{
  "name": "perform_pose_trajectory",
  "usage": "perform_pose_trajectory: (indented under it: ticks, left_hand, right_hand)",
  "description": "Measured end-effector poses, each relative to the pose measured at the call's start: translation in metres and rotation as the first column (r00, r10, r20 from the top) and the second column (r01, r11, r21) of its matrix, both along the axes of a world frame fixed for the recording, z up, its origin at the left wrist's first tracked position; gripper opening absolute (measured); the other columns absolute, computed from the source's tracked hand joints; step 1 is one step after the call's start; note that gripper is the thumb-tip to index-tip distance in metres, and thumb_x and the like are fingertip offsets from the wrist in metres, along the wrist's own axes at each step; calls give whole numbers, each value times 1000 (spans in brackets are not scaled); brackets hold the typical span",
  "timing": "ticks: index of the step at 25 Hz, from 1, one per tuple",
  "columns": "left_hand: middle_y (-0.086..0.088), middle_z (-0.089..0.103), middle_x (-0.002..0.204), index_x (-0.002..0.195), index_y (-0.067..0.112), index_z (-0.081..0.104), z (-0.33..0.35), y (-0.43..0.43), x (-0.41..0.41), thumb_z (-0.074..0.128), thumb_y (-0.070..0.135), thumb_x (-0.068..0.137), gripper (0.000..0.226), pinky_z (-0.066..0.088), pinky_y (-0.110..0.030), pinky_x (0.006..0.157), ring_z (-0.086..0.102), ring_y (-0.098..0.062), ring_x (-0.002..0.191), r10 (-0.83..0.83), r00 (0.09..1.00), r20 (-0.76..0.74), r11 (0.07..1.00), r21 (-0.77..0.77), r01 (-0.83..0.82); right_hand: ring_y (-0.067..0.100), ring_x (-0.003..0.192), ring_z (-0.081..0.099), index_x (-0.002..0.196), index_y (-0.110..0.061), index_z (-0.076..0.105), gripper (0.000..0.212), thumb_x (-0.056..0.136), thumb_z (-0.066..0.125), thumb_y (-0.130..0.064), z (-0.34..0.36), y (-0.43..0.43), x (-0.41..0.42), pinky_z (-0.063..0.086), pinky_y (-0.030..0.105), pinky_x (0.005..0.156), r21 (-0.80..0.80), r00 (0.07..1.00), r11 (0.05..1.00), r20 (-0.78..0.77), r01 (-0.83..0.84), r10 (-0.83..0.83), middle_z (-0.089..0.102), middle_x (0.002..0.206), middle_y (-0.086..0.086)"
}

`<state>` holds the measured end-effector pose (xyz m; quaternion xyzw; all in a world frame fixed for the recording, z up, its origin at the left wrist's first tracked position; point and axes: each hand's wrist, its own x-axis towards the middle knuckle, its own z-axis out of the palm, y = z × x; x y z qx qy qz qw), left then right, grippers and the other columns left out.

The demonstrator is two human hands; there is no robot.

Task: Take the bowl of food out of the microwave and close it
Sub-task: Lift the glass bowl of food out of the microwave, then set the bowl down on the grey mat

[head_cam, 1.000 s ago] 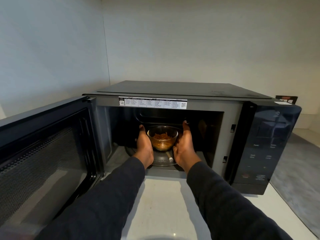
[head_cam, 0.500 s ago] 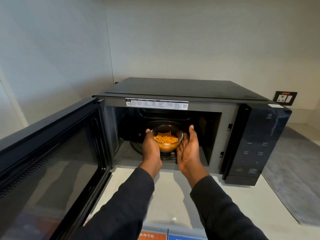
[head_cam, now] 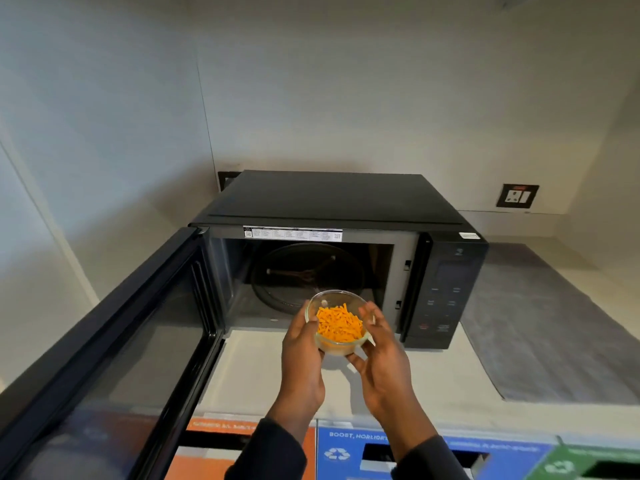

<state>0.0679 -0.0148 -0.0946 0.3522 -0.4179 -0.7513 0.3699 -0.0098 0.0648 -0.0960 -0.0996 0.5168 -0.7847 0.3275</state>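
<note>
Head view shows the bowl (head_cam: 340, 322), a clear glass one holding orange strips of food (head_cam: 338, 323), outside the microwave (head_cam: 332, 258) and held in the air just in front of the open cavity, above the tabletop (head_cam: 273, 372). The left hand (head_cam: 302, 355) is clamped on the bowl's left wall, thumb over the near rim and fingers under the side. The right hand (head_cam: 379, 351) cups the bowl's right side with its fingers spread, touching the glass low down; how firmly it grips cannot be told.

The step in hand appears to be carrying the bowl clear and setting it down. To do it well, the bowl should stay level so the loose strips do not slide over the rim, and both palms should support it from below rather than pinch the smooth glass, which may be hot and slippery. The bare tabletop in front of the microwave looks like the nearest landing spot; the grey mat (head_cam: 540, 320) to the right is another.

Inside the cavity the glass turntable (head_cam: 298, 271) lies empty. The door (head_cam: 114, 348) is swung wide open on the left, so closing is not yet done. The bowl should land out of the door's sweep, leaving the left hand free to push the door shut.
</note>
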Motion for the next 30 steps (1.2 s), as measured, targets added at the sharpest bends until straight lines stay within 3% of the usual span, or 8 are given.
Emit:
perform_pose_trajectory:
  ticks: [5,9,11,15,20,24,27,30]
  left_hand:
    - [0,75,125,136,30,66,24,52,20,53,21,106,34,58,-36,93,69,-20,118,-86,996,17,996,-18,87]
    - [2,76,122,134,33,66,37,74,18,54,24,107,32,61,-25,80,72,-16,113,-141,989,48,989,-41,143]
    - [4,75,122,136,35,65,41,85,13,53,24,107,33,61,-25,80,71,-15,114,-177,982,67,982,-59,181]
    - [18,78,108,125,43,67,43,105,-5,52,27,107,28,61,-21,76,70,-10,111,-237,966,101,965,-91,246]
    - [20,77,113,114,53,72,44,129,-41,52,29,107,32,61,-20,76,73,-1,105,-344,931,123,927,-111,357]
    - [11,75,122,131,44,67,41,149,-81,54,30,107,31,60,-21,75,73,-8,109,-405,900,164,899,-109,424]
    - [8,72,129,139,38,62,35,157,-103,54,31,106,34,61,-26,81,69,-11,115,-433,885,170,885,-110,453]
    - [7,69,131,136,38,62,27,176,-147,56,28,106,33,59,-33,87,67,-15,118,-467,868,170,873,-69,483]
  right_hand:
    - [24,120,65,139,-38,57,36,104,52,-31,14,58,12,54,48,101,73,995,997,-96,32,-25,69,130,-1]
    - [21,121,64,140,-40,55,37,103,52,-33,25,89,7,56,46,99,104,985,994,-172,44,-25,66,133,-3]
    - [20,122,63,141,-41,54,39,102,53,-36,29,103,1,56,46,100,109,983,993,-183,53,-32,65,135,-3]
    - [22,125,61,141,-40,54,40,102,52,-38,35,131,-19,53,50,104,114,974,992,-226,57,-30,63,138,-3]
    - [23,128,60,141,-42,53,38,104,50,-33,34,170,-60,51,51,105,133,969,988,-245,73,-39,62,140,-2]
    - [19,122,65,136,-49,55,36,101,56,-41,28,201,-98,54,46,103,149,962,985,-269,90,-47,67,133,-5]
    - [23,121,66,141,-44,52,41,101,56,-38,23,214,-118,54,47,103,150,965,984,-257,97,-56,67,135,-2]
    - [20,113,71,140,-41,53,39,102,56,-31,15,237,-158,61,37,86,137,970,983,-226,119,-86,70,129,-6]
